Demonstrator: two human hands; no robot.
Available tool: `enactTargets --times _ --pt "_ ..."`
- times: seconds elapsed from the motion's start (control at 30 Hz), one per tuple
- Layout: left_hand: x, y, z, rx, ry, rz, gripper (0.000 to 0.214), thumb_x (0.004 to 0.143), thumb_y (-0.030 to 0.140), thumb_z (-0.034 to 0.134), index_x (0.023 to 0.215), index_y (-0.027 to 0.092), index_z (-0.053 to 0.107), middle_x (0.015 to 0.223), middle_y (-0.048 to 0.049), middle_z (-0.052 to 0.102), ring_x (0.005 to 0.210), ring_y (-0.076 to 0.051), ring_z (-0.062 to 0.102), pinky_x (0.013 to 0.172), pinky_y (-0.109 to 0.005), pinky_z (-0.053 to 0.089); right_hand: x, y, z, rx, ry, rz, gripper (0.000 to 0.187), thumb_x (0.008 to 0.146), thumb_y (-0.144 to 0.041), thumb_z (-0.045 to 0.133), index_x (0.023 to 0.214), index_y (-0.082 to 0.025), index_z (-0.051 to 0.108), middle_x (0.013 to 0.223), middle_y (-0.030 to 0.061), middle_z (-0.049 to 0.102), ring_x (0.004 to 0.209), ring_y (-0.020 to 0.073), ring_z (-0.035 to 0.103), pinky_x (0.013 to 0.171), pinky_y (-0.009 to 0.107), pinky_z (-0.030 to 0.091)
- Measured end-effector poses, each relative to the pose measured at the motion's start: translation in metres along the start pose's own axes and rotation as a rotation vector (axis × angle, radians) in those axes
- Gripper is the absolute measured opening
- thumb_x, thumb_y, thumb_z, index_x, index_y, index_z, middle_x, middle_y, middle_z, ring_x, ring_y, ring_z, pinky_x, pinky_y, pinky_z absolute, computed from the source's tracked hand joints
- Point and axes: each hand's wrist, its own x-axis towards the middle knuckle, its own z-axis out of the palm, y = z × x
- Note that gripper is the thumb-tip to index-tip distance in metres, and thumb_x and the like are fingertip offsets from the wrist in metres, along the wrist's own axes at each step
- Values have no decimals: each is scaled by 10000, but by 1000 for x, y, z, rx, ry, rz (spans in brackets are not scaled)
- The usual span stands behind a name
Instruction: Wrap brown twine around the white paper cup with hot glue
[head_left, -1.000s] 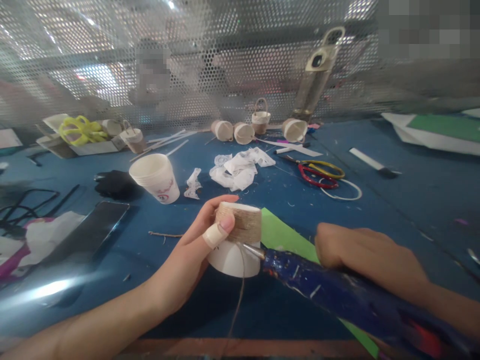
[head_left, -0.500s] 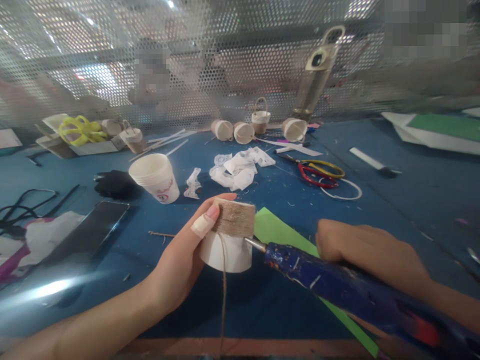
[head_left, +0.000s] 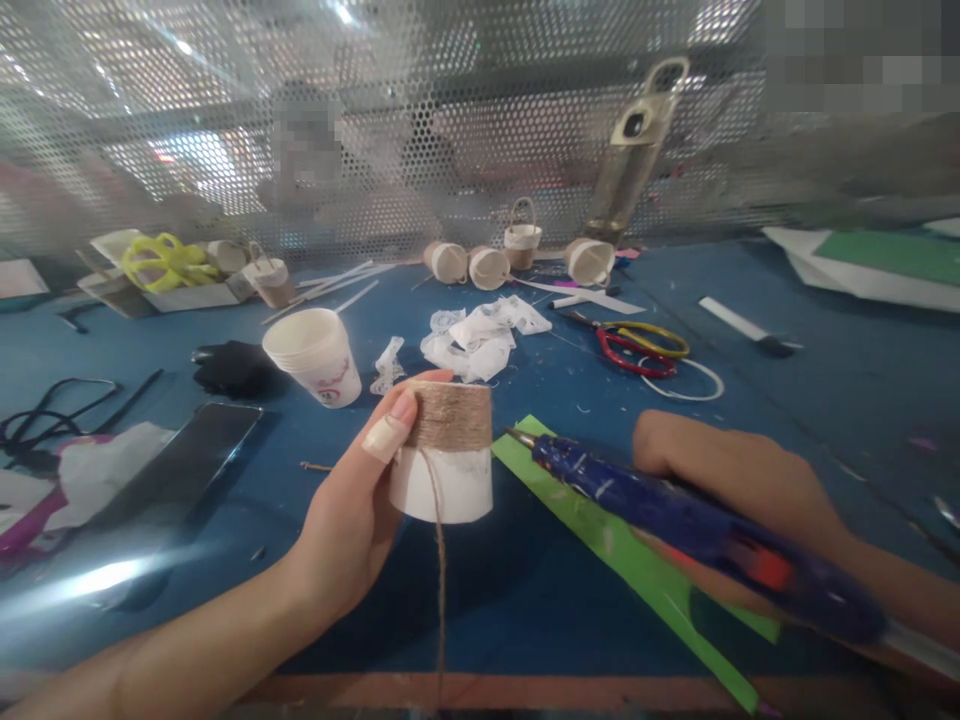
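Note:
A white paper cup (head_left: 450, 489), its upper part wound with brown twine (head_left: 454, 416), is gripped in my left hand (head_left: 346, 500), whose thumb wears a light bandage. From the winding a loose strand of twine (head_left: 440, 580) hangs down past the table's front edge. My right hand (head_left: 739, 490) is closed around a dark blue glue gun (head_left: 637, 497) with a red patch on its body. The gun's metal tip points at the cup from the right, a small gap away. Beneath the gun lies a green paper strip (head_left: 577, 520).
White lace (head_left: 480, 335) lies mid-table beside stacked paper cups (head_left: 315, 355). Red-and-yellow-handled scissors (head_left: 637, 345) are to the right, a phone (head_left: 180, 470) to the left. Several twine-wrapped cups and a tall bottle (head_left: 634, 165) stand at the back by a perforated metal panel (head_left: 465, 90).
The glue gun's tip has drawn away from the cup to the right. My left hand and the cup have shifted slightly left and up.

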Motion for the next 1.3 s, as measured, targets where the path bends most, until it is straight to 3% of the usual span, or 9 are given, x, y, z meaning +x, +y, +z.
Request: enactTargets --times 0.13,0.33,0.57,0.63,0.73,0.83,0.97,1.13,1.3 --pt "-1 1 -1 -2 -3 -1 343 933 477 706 1196 271 785 1043 3 778 890 -149 687 715 -178 555 3 11 11 19 -93 41 109 881 -214 554 937 -262 474 848 -10 608 555 167 544 524 306 328" --pt "-3 3 1 35 -29 -3 340 901 505 741 1180 314 782 1045 36 777 935 -146 682 719 -167 538 12 19 19 225 -168 214 596 693 -449 883 1170 -232 599 1058 46 668 810 231 688 673 332 518" --pt "-4 2 1 27 -71 -36 318 885 452 774 1177 327 764 1092 34 761 971 -165 672 745 -207 540 16 16 1 267 -182 27 250 887 -365 749 1089 -262 642 1182 85 655 1091 281 640 912 449 536" --pt "-4 1 1 35 -81 -44 329 882 446 782 1188 331 754 1107 27 757 966 -168 670 756 -225 542 16 10 -3 325 -108 -71 85 932 -298 699 938 -257 625 1097 63 667 1031 235 654 896 405 538" --pt "-5 -1 0 44 -86 -30 339 875 438 795 1192 331 744 1129 15 750 978 -176 667 787 -251 539 16 -5 -8 489 -66 -159 106 922 -201 689 878 -249 605 1017 31 709 932 172 687 834 319 558" --pt "-6 0 0 68 -80 -9 353 876 441 797 1208 342 731 1150 15 743 1001 -180 658 795 -257 529 18 -22 -15 699 -265 -47 98 886 -254 752 871 -254 655 1040 36 759 995 207 731 869 342 587" --pt "-4 1 1 85 -82 3 371 875 425 805 1225 340 716 1155 14 742 1009 -180 656 777 -247 517 22 -36 -20 1185 -616 115 178 876 -351 777 848 -235 645 929 34 747 824 193 743 750 327 599" --pt "-3 -1 -1 117 -93 47 336 907 412 774 1231 353 709 1183 18 733 1081 -192 644 857 -264 510 28 -38 -14 1670 -713 254 356 843 -315 841 892 -234 497 1087 47 687 700 72 595 612 214 484" --pt "-5 -4 -3 245 -142 113 351 912 410 771 1251 357 694 1203 -1 713 1108 -212 639 862 -274 504 30 -35 -12 1335 -549 338 284 897 -221 743 924 -245 461 726 -91 496 637 73 434 591 183 403"
